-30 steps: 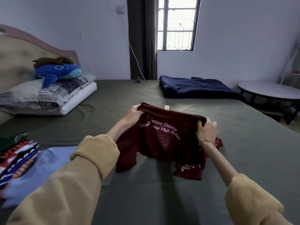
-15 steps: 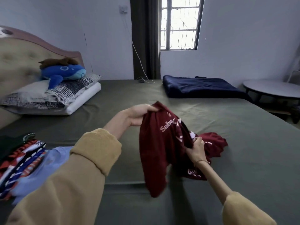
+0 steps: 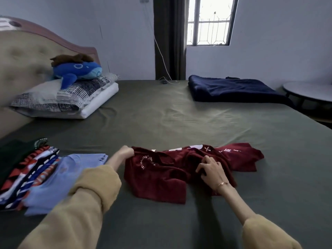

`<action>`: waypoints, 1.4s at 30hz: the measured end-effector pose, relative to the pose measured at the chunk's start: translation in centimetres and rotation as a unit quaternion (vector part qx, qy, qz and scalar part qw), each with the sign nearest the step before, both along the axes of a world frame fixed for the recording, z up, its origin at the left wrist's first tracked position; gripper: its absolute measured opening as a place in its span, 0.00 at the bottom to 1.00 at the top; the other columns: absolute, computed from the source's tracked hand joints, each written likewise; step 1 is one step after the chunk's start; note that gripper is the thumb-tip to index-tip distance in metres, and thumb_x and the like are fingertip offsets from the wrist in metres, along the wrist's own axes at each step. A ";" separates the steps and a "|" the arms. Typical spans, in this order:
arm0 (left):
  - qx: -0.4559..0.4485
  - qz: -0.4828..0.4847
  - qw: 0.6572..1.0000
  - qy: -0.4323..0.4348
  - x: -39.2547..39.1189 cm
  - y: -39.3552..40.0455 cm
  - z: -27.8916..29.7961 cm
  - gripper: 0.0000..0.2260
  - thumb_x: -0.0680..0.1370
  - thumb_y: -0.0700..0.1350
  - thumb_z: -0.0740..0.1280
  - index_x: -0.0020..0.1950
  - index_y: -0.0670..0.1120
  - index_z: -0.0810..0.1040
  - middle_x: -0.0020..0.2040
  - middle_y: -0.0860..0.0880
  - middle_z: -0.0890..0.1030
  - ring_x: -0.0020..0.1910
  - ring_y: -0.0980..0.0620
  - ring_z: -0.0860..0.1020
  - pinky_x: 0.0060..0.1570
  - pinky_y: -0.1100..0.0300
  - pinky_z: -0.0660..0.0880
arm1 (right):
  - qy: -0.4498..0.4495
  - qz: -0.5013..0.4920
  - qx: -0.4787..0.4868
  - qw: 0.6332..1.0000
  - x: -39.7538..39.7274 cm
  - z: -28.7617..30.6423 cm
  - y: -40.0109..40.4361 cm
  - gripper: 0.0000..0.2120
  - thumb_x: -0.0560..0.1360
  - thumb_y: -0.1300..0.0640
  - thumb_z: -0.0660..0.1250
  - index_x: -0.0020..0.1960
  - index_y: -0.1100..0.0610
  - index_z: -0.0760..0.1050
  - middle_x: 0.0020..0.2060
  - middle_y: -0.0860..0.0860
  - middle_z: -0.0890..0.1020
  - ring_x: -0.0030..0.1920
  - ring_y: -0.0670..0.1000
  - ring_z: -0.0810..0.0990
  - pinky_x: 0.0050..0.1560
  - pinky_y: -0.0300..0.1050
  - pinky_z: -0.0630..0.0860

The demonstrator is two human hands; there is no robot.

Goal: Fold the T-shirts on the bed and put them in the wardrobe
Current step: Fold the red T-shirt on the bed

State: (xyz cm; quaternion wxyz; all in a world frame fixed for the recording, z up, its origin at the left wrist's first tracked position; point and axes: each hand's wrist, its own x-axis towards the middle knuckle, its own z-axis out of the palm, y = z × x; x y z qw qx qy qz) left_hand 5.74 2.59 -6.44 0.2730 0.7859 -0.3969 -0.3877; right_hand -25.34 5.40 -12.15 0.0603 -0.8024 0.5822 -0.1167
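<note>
A dark red T-shirt (image 3: 161,178) with white lettering lies crumpled on the green bed (image 3: 179,119) in front of me. My left hand (image 3: 125,152) grips its upper left edge with curled fingers. My right hand (image 3: 211,167) rests on the middle of the shirt, fingers spread and bent into the cloth. To the left lies a light blue T-shirt (image 3: 66,178), partly under my left sleeve. Beside it sits a pile of folded shirts (image 3: 23,169), striped red, white and blue with a dark green one on top.
Pillows (image 3: 62,99) with a blue whale plush (image 3: 77,71) lie at the padded headboard (image 3: 23,56), far left. A folded navy blanket (image 3: 231,89) sits at the bed's far right. A round table (image 3: 309,92) stands beyond the right edge. A window and curtain are behind.
The red shirt, held up in the air before, now lies down on the bed. My left hand has dropped with its edge and my right hand has come onto the cloth.
</note>
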 end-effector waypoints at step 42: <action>-0.088 -0.296 0.913 -0.267 -3.3 -6.1 -7.1 0.08 0.80 0.47 0.57 0.51 0.50 0.75 0.54 0.52 0.75 0.62 0.51 0.71 0.71 0.43 0.53 | -0.095 -0.067 0.217 0.969 7.3 -3.7 -12.4 0.19 0.73 0.60 0.63 0.63 0.50 0.72 0.68 0.49 0.69 0.68 0.54 0.66 0.66 0.54 0.64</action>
